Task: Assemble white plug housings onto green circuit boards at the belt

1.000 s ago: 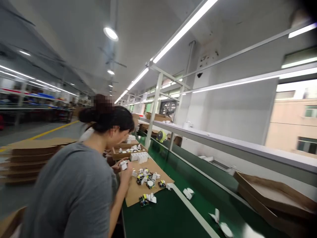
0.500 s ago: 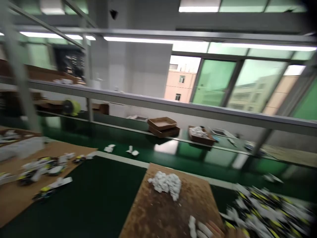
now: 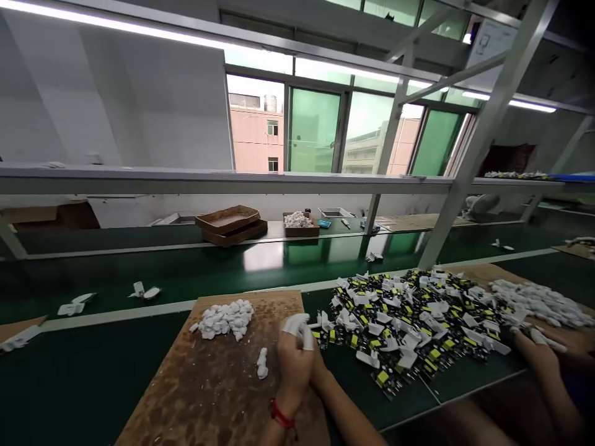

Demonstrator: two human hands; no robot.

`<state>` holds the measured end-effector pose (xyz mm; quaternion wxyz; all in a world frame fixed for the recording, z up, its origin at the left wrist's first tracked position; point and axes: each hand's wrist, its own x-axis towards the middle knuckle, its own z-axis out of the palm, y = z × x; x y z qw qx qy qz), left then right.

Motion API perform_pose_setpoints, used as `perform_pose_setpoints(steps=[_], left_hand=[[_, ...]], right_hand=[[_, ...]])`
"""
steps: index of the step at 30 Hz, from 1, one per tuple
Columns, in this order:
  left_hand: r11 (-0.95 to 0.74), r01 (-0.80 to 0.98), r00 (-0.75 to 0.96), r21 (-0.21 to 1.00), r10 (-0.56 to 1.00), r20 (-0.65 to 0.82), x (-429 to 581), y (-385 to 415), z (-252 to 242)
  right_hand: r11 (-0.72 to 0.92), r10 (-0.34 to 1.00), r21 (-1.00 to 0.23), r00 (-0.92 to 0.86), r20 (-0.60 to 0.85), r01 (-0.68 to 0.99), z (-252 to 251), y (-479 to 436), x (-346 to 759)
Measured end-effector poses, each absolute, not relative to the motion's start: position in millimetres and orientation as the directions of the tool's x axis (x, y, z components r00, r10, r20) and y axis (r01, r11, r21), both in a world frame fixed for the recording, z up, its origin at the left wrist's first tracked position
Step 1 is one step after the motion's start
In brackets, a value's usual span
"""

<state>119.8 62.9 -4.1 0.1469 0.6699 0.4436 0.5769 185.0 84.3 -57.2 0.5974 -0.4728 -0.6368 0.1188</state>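
My left hand (image 3: 294, 359), with a red band at the wrist and white coverings on its fingers, is curled closed above the right side of a brown, stained board (image 3: 209, 378). My right hand (image 3: 318, 370) meets it from behind, its fingers mostly hidden. Whatever is between the hands cannot be made out. A small white lump (image 3: 263, 363) lies on the board just left of them. Farther back on the board is a heap of white lumps (image 3: 225, 319). To the right spreads a large pile of small circuit boards (image 3: 409, 316) with yellow blocks and white pieces.
At the right edge a co-worker's hands (image 3: 534, 341) are near another white heap (image 3: 542, 301). Across the green belt (image 3: 186, 272) stand stacked brown trays (image 3: 231, 223) and a box of white pieces (image 3: 300, 224). A slanted metal post (image 3: 478, 142) rises behind the pile.
My view has swung right, bringing the circuit-board pile and the co-worker's hands into sight. My hands, barely visible at the lower edge before, now show together over the board.
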Motion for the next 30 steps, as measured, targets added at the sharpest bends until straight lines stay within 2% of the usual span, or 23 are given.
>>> perform_pose_setpoints(steps=[2, 4, 8, 11, 15, 19, 22, 25, 30], left_hand=[[-0.423, 0.477, -0.019, 0.770, 0.871, 0.491, 103.0, 71.0, -1.6], [-0.374, 0.524, 0.091, 0.765, 0.918, 0.386, 92.8, 75.7, -2.3], [-0.414, 0.604, 0.384, 0.681, 0.900, 0.207, 99.7, 77.1, -8.9], [-0.479, 0.636, 0.530, 0.605, 0.841, 0.107, 118.3, 78.8, -12.6], [-0.493, 0.700, 0.566, 0.517, 0.824, 0.020, 138.9, 88.5, -14.2], [-0.491, 0.717, 0.581, 0.494, 0.813, -0.036, 149.1, 101.2, -15.8], [-0.479, 0.692, 0.589, 0.541, 0.807, -0.038, 151.8, 111.2, -14.7], [-0.444, 0.602, 0.618, 0.663, 0.786, -0.034, 149.6, 122.8, -5.4], [-0.257, 0.295, 0.711, 0.920, 0.703, -0.031, 132.1, 137.5, 28.0]], right_hand=[[0.545, 0.712, -0.712, 0.204, 0.672, 0.443, -57.3, 87.4, 195.1], [0.538, 0.680, -0.725, 0.287, 0.675, 0.430, -54.9, 83.2, 203.8], [0.501, 0.598, -0.780, 0.501, 0.626, 0.376, -42.4, 48.4, 228.2], [0.450, 0.632, -0.811, 0.509, 0.585, 0.373, -29.2, 7.9, 260.7], [0.375, 0.608, -0.835, 0.574, 0.549, 0.403, -10.1, -38.6, 315.0], [0.293, 0.571, -0.855, 0.638, 0.516, 0.428, 5.2, -66.2, 356.0], [0.264, 0.551, -0.860, 0.664, 0.506, 0.437, 8.2, -78.8, 362.7], [0.252, 0.540, -0.861, 0.674, 0.504, 0.441, 2.5, -89.3, 350.4], [0.275, 0.521, -0.849, 0.672, 0.525, 0.450, -17.8, -94.3, 315.5]])
